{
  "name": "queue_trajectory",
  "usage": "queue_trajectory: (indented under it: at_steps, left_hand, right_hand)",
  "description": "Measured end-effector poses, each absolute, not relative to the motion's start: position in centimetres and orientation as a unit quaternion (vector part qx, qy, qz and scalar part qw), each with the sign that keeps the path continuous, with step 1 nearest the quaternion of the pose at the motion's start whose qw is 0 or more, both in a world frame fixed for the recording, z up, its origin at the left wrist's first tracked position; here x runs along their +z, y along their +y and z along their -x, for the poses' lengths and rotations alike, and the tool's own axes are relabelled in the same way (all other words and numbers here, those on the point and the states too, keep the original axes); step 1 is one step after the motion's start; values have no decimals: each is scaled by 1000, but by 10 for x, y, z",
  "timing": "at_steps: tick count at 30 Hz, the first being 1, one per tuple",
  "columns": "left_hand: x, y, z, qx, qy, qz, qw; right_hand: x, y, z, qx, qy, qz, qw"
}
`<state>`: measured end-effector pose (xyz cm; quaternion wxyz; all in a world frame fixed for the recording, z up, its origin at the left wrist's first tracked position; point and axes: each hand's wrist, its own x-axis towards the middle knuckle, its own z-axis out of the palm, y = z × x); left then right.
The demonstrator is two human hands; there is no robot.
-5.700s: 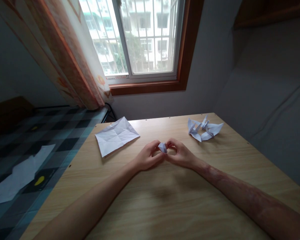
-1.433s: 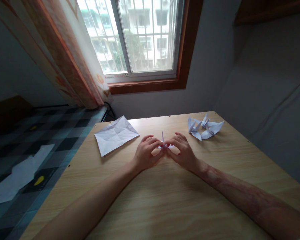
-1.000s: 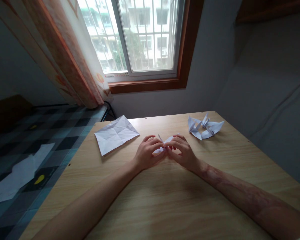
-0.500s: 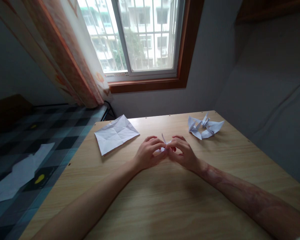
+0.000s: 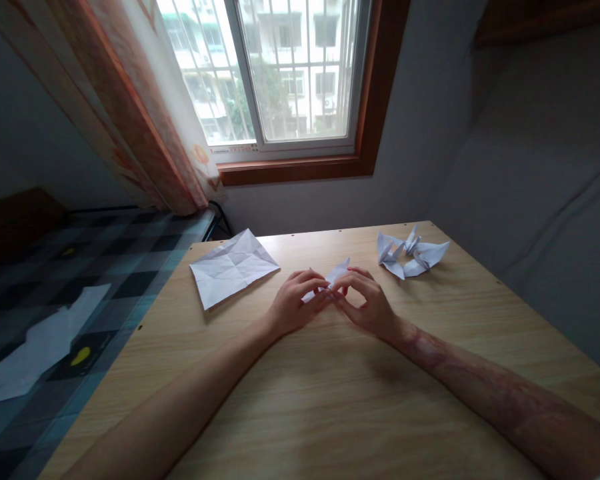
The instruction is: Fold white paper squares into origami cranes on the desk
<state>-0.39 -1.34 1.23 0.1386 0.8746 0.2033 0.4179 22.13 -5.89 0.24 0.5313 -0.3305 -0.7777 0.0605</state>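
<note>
A small folded white paper piece (image 5: 338, 270) is pinched between my two hands over the middle of the table, one pointed flap standing up and to the right. My left hand (image 5: 300, 301) closes on its left side, thumb and fingers together. From the other side my right hand (image 5: 364, 297) pinches it between thumb and forefinger. The fingers hide most of the folds. Back left of my hands lies a creased square sheet of paper (image 5: 235, 267). Folded white paper cranes (image 5: 413, 257) sit in a cluster at the back right.
The pale wooden table (image 5: 290, 413) ends at a wall below a barred window (image 5: 300, 73). On the left a bed with a checked cover (image 5: 145, 247) adjoins it, with torn white paper (image 5: 45, 343) on top. A patterned curtain (image 5: 145, 120) hangs beside the window.
The paper between my fingers has turned, and a wider pointed flap now shows above my right fingertips where a thin upright strip stood. Both hands stay in nearly the same place.
</note>
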Motion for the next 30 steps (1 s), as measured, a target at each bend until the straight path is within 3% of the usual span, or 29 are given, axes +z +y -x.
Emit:
queue_trajectory:
  at_steps: [30]
  left_hand:
    - [14, -17, 5, 395, 218, -883, 128]
  right_hand:
    - [3, -59, -222, 32, -781, 336, 525]
